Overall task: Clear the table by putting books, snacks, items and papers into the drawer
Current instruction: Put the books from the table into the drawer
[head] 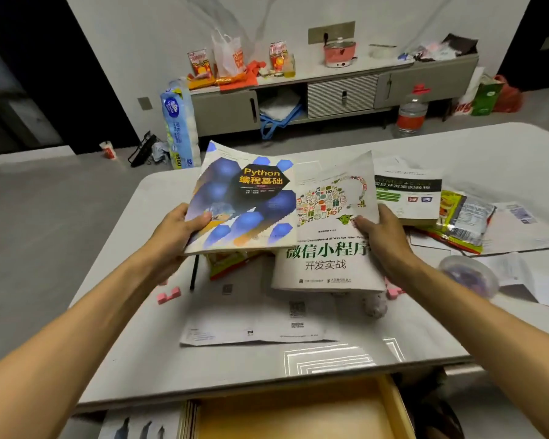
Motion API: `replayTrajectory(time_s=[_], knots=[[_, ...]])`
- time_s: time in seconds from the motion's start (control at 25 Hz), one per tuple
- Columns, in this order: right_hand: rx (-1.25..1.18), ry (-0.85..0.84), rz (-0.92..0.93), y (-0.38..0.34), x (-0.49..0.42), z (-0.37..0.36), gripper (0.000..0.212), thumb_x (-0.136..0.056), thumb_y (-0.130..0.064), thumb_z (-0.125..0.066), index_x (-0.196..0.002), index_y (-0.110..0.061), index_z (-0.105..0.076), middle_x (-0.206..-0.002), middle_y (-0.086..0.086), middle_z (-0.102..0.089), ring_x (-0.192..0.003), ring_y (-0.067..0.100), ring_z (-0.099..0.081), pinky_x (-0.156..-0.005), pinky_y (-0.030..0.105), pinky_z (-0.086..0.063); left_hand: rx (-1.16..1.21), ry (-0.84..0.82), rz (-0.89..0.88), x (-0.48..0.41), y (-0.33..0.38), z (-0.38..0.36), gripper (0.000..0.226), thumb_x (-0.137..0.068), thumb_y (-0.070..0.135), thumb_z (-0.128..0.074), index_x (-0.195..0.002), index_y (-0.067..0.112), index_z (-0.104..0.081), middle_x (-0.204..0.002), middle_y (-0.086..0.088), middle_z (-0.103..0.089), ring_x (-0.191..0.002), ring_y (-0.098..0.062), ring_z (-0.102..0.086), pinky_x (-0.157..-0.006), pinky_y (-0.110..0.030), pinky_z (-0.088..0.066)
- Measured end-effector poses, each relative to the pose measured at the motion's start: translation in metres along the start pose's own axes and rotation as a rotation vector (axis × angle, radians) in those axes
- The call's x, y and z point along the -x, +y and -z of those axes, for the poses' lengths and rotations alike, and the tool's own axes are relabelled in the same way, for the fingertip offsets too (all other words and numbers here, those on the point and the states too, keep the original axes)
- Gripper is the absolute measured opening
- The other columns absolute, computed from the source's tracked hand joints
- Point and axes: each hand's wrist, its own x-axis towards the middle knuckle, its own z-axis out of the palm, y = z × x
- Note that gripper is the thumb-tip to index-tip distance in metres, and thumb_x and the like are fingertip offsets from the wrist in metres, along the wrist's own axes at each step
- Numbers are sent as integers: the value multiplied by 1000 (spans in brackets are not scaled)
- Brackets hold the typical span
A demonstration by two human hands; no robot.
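The blue book [244, 201] is gripped at its near left corner by the left hand [175, 231], the thumb laid on the cover and the fingers curled beneath. Just right of the blue book, and partly overlapped by it, a white book [327, 242] is held at its right edge by the right hand [382, 236], thumb on top. Both books are held cover up, above the table [298, 365]. Their long axes run from near to far, with the titles upright to the viewer; the blue book is tipped slightly clockwise.

Below the blue book, papers [251, 315], a dark pen [193, 274] and pink blocks [169, 295] are spread on the table. Well right of the blue book, a third book [408, 191] and snack packets [460, 220] are seen. Nearer than the blue book, under the table's front edge, the drawer [292, 410] is pulled open, its wooden floor in view.
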Motion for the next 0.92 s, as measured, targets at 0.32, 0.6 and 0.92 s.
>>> replayTrajectory(time_s=[0.32,0.6,0.92], knots=[[-283,-59,-146,26,87,-38,25,-105,-19,-38,-124,-26,-54,-107,4,-73,-72,16,-75,-51,28,-56,-29,-134,116,98,-47,-22,22,-95,16,-60,-117,17,-61,-109,-3,-74,-91,-6,-71,-75,-20,-52],[-198,-62,-132,65,116,-35,26,-106,-28,-37,-121,-35,-56,-116,-16,-68,-98,-1,-66,-75,16,-51,105,-403,111,113,-64,-43,69,-91,3,-60,-143,43,-40,-134,13,-62,-122,-12,-60,-96,-29,-50],[-197,-214,-6,56,111,-26,35,-92,-33,-62,-127,-30,-59,-124,-10,-68,-118,11,-63,-105,42,-46,56,-278,-34,116,-82,-63,78,-89,5,-65,-146,47,-32,-137,28,-53,-124,6,-53,-92,-15,-48]])
